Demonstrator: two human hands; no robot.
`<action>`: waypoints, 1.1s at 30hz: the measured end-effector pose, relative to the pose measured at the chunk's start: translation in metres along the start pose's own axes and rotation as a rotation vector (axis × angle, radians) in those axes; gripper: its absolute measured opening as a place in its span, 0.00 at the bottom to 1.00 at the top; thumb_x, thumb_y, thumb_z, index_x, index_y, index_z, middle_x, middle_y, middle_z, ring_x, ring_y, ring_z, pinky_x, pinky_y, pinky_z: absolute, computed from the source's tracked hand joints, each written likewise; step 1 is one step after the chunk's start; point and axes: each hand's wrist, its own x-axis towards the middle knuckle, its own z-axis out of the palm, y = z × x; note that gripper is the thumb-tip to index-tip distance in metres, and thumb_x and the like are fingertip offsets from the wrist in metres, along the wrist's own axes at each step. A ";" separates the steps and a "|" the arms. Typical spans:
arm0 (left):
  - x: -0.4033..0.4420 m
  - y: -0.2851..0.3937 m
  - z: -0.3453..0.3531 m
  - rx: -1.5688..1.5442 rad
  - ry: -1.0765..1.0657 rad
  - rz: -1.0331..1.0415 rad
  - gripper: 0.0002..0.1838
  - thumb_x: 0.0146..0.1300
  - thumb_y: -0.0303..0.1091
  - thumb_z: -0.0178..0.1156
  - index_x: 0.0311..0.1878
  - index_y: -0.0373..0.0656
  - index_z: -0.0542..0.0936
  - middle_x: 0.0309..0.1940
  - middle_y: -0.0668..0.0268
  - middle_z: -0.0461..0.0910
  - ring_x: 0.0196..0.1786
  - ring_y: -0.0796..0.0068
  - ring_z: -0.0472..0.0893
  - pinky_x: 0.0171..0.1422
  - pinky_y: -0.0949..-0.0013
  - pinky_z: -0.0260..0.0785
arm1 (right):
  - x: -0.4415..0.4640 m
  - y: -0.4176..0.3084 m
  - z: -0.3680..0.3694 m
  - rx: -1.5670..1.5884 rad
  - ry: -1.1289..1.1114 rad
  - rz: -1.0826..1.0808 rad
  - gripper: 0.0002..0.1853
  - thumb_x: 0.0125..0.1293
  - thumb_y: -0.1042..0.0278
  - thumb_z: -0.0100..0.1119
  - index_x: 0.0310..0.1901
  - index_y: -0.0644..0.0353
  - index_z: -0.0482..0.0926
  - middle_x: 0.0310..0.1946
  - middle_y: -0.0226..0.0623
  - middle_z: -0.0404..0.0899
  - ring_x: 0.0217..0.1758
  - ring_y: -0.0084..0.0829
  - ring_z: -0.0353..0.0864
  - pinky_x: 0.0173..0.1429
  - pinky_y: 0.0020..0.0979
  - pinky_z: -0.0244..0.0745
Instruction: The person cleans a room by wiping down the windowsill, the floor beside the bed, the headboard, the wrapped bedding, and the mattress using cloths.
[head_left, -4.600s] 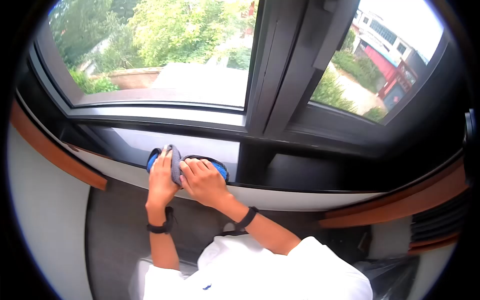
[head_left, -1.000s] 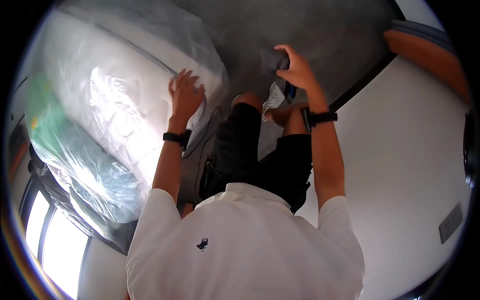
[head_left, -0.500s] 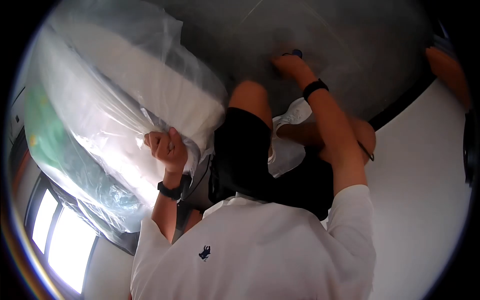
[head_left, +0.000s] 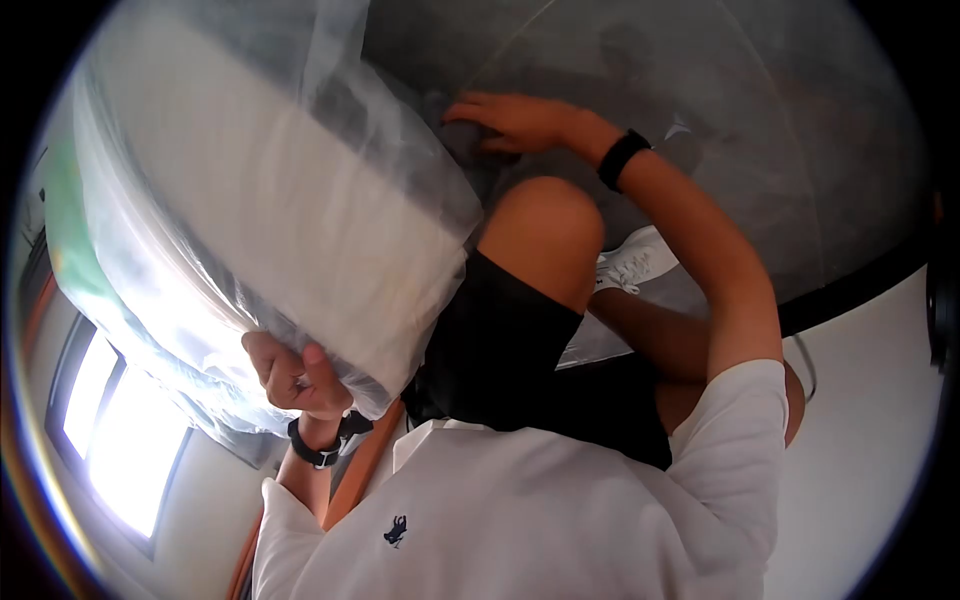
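Note:
My left hand (head_left: 297, 378) is closed on a fold of clear plastic sheeting (head_left: 330, 85), which covers a large pale slab (head_left: 290, 190) that looks padded. Its fingers are curled into the film, with the thumb lying on top. Over the grey floor, my right hand (head_left: 515, 122) reaches leftward, its fingers stretched out and somewhat apart. The fingertips are close to the slab's lower far edge; whether they touch the plastic I cannot tell. Nothing shows in this hand.
My bent knee (head_left: 545, 225) is between the slab and my right arm. A white shoe (head_left: 635, 260) rests on the grey floor (head_left: 740, 90). A white wall (head_left: 850, 430) with a dark skirting strip is at the right. Bright windows (head_left: 120, 460) are at the lower left.
My right hand has moved left toward the slab; the small blue item seen at it before no longer shows. My left hand, still gripping plastic, sits lower in view.

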 end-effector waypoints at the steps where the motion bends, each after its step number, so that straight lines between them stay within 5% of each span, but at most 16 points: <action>1: 0.001 0.001 0.002 0.007 -0.004 0.001 0.17 0.63 0.32 0.54 0.22 0.41 0.59 0.28 0.65 0.58 0.34 0.69 0.60 0.39 0.65 0.49 | -0.003 0.004 0.002 0.006 0.003 -0.005 0.31 0.63 0.73 0.59 0.68 0.50 0.64 0.57 0.43 0.70 0.56 0.46 0.77 0.57 0.43 0.74; 4: 0.007 0.005 0.005 -0.057 0.064 0.008 0.21 0.60 0.28 0.57 0.20 0.42 0.55 0.26 0.66 0.56 0.31 0.69 0.55 0.37 0.68 0.44 | -0.007 -0.001 0.003 -0.086 0.001 0.066 0.29 0.63 0.73 0.59 0.66 0.50 0.65 0.57 0.42 0.70 0.52 0.46 0.78 0.56 0.42 0.74; 10: 0.004 0.002 0.003 -0.033 0.098 -0.048 0.21 0.59 0.26 0.56 0.20 0.41 0.54 0.26 0.66 0.55 0.32 0.71 0.55 0.37 0.67 0.44 | -0.005 -0.033 -0.008 -0.134 -0.029 -0.148 0.28 0.68 0.63 0.57 0.68 0.48 0.63 0.60 0.47 0.69 0.57 0.51 0.77 0.58 0.45 0.74; 16: 0.012 0.005 0.002 -0.138 0.101 -0.094 0.21 0.59 0.26 0.59 0.21 0.43 0.55 0.27 0.68 0.56 0.33 0.72 0.56 0.39 0.68 0.47 | -0.024 0.000 0.009 -0.265 0.041 -0.024 0.27 0.68 0.62 0.55 0.68 0.48 0.63 0.59 0.49 0.70 0.57 0.52 0.77 0.58 0.46 0.74; 19: 0.032 0.007 -0.022 -0.162 -0.174 -0.097 0.19 0.61 0.30 0.61 0.23 0.43 0.60 0.28 0.68 0.56 0.35 0.71 0.60 0.42 0.69 0.51 | -0.045 -0.024 -0.008 -0.279 -0.130 0.118 0.30 0.65 0.67 0.59 0.69 0.49 0.63 0.57 0.46 0.72 0.55 0.50 0.78 0.55 0.46 0.75; 21: 0.043 -0.006 -0.051 -0.187 -0.605 -0.142 0.15 0.62 0.33 0.63 0.27 0.42 0.67 0.33 0.67 0.61 0.38 0.70 0.64 0.46 0.70 0.55 | -0.052 -0.040 -0.015 -0.213 -0.189 0.076 0.31 0.65 0.68 0.59 0.70 0.48 0.62 0.58 0.47 0.71 0.54 0.50 0.78 0.55 0.46 0.75; 22: 0.058 0.009 -0.059 -0.404 -0.700 -0.378 0.12 0.63 0.36 0.66 0.34 0.42 0.72 0.33 0.67 0.64 0.40 0.69 0.68 0.48 0.69 0.60 | -0.054 -0.043 -0.012 -0.223 -0.180 0.072 0.31 0.65 0.68 0.59 0.70 0.48 0.62 0.58 0.47 0.71 0.54 0.50 0.78 0.55 0.46 0.75; 23: 0.085 0.031 -0.070 -0.114 -0.912 -0.141 0.11 0.63 0.35 0.65 0.40 0.41 0.75 0.35 0.65 0.72 0.45 0.69 0.73 0.49 0.69 0.64 | -0.058 -0.046 -0.009 -0.202 -0.107 -0.013 0.31 0.64 0.68 0.60 0.69 0.47 0.63 0.57 0.46 0.72 0.54 0.49 0.78 0.56 0.46 0.74; 25: 0.108 0.083 -0.080 0.159 -0.992 -0.209 0.10 0.65 0.34 0.62 0.47 0.42 0.77 0.42 0.62 0.78 0.50 0.69 0.76 0.55 0.67 0.67 | -0.064 -0.048 -0.012 -0.206 -0.003 -0.087 0.31 0.64 0.68 0.60 0.69 0.47 0.64 0.56 0.46 0.72 0.55 0.49 0.77 0.56 0.46 0.74; 27: 0.157 0.110 -0.088 0.419 -0.954 0.113 0.12 0.68 0.35 0.56 0.52 0.43 0.78 0.53 0.59 0.78 0.51 0.68 0.77 0.59 0.65 0.67 | -0.061 -0.051 -0.015 -0.274 -0.058 -0.042 0.35 0.65 0.66 0.60 0.73 0.41 0.60 0.56 0.47 0.72 0.60 0.50 0.74 0.60 0.46 0.72; 30: 0.220 0.167 -0.062 0.134 -0.942 0.347 0.16 0.71 0.39 0.50 0.56 0.43 0.77 0.55 0.60 0.78 0.54 0.65 0.78 0.65 0.63 0.65 | -0.062 -0.028 0.003 -0.224 -0.026 -0.036 0.39 0.64 0.65 0.61 0.75 0.38 0.56 0.57 0.45 0.70 0.61 0.48 0.74 0.61 0.45 0.71; 33: 0.235 0.204 0.006 -0.559 -1.128 0.215 0.17 0.69 0.46 0.55 0.54 0.48 0.77 0.56 0.59 0.79 0.47 0.62 0.80 0.55 0.64 0.71 | -0.067 -0.031 0.017 -0.083 -0.020 0.065 0.41 0.64 0.64 0.62 0.76 0.39 0.53 0.59 0.46 0.67 0.60 0.49 0.74 0.62 0.44 0.70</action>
